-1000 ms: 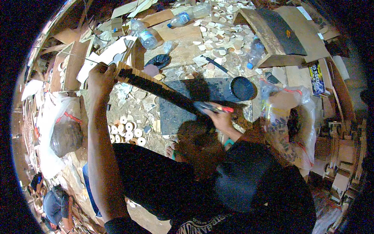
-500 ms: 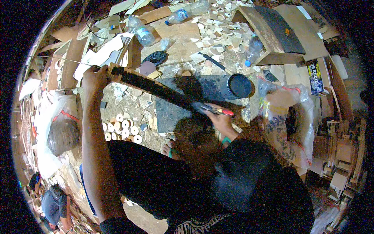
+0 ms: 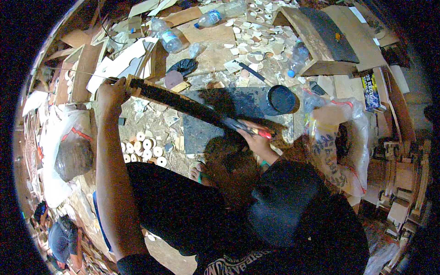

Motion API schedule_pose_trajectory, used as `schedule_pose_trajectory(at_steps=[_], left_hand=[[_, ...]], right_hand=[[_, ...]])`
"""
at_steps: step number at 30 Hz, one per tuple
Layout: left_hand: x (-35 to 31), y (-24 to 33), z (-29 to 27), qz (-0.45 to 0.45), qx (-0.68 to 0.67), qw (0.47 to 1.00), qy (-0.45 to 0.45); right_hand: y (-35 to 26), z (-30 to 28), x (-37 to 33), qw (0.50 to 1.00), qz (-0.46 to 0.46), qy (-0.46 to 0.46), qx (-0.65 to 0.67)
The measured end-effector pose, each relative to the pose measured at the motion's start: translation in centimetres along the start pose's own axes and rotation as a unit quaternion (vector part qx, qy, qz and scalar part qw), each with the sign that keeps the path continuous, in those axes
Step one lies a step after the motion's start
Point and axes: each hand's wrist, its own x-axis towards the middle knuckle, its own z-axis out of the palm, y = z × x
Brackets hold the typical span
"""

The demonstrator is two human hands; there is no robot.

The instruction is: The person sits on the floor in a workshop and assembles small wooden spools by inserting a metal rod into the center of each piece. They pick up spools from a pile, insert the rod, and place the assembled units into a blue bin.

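Note:
My left hand (image 3: 112, 95) is closed on the upper left end of a long, narrow wooden board (image 3: 176, 101). The board slants down to the right, and its upper face is coated black with bare wood along the edges. In my right hand (image 3: 256, 141) is a paintbrush (image 3: 263, 132) with a red-ended handle. Its bristles rest against the board's lower right part. A round black tub (image 3: 281, 100) of dark paint stands just beyond my right hand. Beneath the board lies a dark, stained sheet (image 3: 197, 140). Shadow hides the board's lower end.
Small wooden rings (image 3: 145, 147) are piled below the board. Several plastic bottles (image 3: 170, 42) and wood discs (image 3: 256, 46) litter the far floor. A wooden box-like piece (image 3: 302, 36) stands far right, a plastic bag (image 3: 337, 146) nearer. Another person (image 3: 64, 240) sits lower left.
My right hand and the paintbrush have shifted slightly left along the board. My left hand keeps its hold on the board's end.

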Motion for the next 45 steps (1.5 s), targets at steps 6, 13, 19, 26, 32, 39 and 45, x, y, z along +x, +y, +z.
schedule_pose_trajectory(at_steps=[6, 13, 19, 26, 32, 39, 45], left_hand=[[1.0, -2.9, 0.0, 0.025, 0.052, 0.998, 0.002], [1.3, -3.3, 0.2, 0.038, -0.015, 0.999, -0.027], [-1.3, 2.6, -1.5, 0.035, -0.028, 0.999, -0.021], [-3.0, 6.1, -2.4, -0.04, -0.07, 0.997, 0.003], [-2.0, 4.1, -1.9, 0.03, -0.042, 0.999, -0.008], [-1.3, 1.9, -1.7, 0.04, -0.019, 0.999, -0.02], [-1.8, 2.6, -2.1, 0.045, -0.115, 0.992, -0.037]], right_hand=[[-0.4, 1.3, 1.6, 1.0, -0.025, -0.003, 0.005], [1.0, -0.8, -1.3, 0.985, 0.147, 0.08, -0.041], [-0.3, 3.2, 3.5, 0.999, -0.004, 0.017, 0.043], [2.3, -0.8, 0.9, 0.971, 0.134, 0.144, -0.133], [3.3, -1.1, 1.4, 0.993, 0.072, 0.096, -0.014], [3.0, -0.8, 1.4, 0.986, 0.086, 0.142, 0.0], [2.1, -0.8, 1.9, 0.984, 0.058, 0.162, -0.049]])
